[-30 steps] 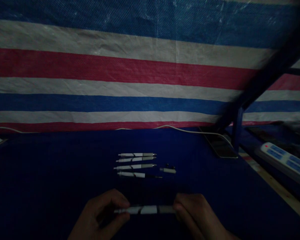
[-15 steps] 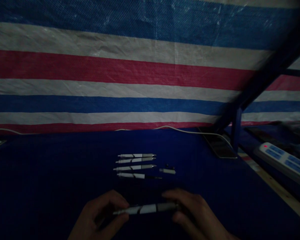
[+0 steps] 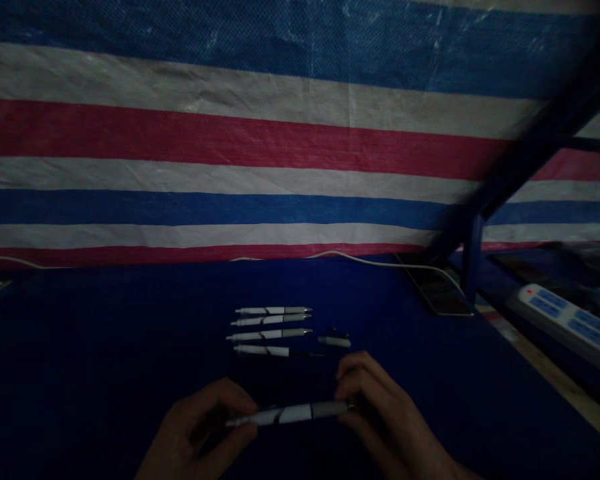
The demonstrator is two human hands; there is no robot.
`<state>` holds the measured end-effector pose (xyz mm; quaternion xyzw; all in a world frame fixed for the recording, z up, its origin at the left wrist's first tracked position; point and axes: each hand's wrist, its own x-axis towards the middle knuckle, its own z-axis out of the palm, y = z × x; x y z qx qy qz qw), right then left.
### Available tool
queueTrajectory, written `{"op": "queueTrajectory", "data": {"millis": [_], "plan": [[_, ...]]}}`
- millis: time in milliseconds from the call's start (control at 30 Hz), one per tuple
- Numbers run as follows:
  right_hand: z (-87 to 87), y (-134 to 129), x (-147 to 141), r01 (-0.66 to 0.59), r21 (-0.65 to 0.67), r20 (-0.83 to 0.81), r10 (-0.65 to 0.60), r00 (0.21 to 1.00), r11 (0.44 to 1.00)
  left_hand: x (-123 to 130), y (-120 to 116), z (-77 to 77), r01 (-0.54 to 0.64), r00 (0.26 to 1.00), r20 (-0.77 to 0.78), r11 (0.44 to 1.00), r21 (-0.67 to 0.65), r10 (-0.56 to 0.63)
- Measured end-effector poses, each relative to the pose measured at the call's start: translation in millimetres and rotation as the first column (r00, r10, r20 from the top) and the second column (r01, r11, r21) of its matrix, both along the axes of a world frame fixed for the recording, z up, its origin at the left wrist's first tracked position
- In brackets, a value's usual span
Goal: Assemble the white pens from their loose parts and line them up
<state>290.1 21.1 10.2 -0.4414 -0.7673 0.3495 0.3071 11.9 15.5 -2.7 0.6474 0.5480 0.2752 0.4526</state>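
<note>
Pen (image 3: 294,415), white barrel with gray grip, is up front between the hands, bottom center of my head feed. Calling the pen my clock center, 12 straight away from the wearer. Its gray end points to 3, a touch high; its thin end points to 9. Left hand (image 3: 200,427), at 9, has the thin end pinched between thumb and index finger. Right hand (image 3: 390,413), at 3, has bent fingers around the gray end's dark tip; I can't tell if they're gripping or only near it, too dark. At 12 I see three whole pens (image 3: 265,335) lying roughly parallel on the blue table (image 3: 105,347), tips toward 3. Just nearer than those, a gripless pen (image 3: 267,351) lies with a thin dark core exposed, same heading. At 1, a loose light sleeve (image 3: 336,342), with small dark bits (image 3: 347,335) just beyond it; too small for me to ID. At 2, phone (image 3: 443,297) flat near a blue metal frame (image 3: 474,260), white cable (image 3: 380,264) running to it. Past 2, power strip (image 3: 570,320), red light on. Striped tarp (image 3: 280,147) backs everything at 12.
</note>
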Motion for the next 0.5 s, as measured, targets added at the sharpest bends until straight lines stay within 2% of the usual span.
{"op": "queueTrajectory", "data": {"millis": [133, 300, 500], "plan": [[2.8, 1.7, 0.5, -0.089, 0.076, -0.008, 0.090, 0.996, 0.993, -1.0, 0.6, -1.5, 0.000, 1.000, 0.013, 1.000, -0.011, 0.000], [4.2, 0.0, -0.7, -0.059, 0.084, 0.057, 0.054, 0.997, 0.995, 0.9, -0.6, -0.9, -0.002, 1.000, 0.023, 1.000, 0.014, 0.002], [10.9, -9.0, -0.8, -0.045, 0.272, 0.134, 0.009, 0.991, 0.961, 1.1, -3.9, -3.6, 0.033, 0.998, 0.052, 0.992, 0.119, -0.039]]}}
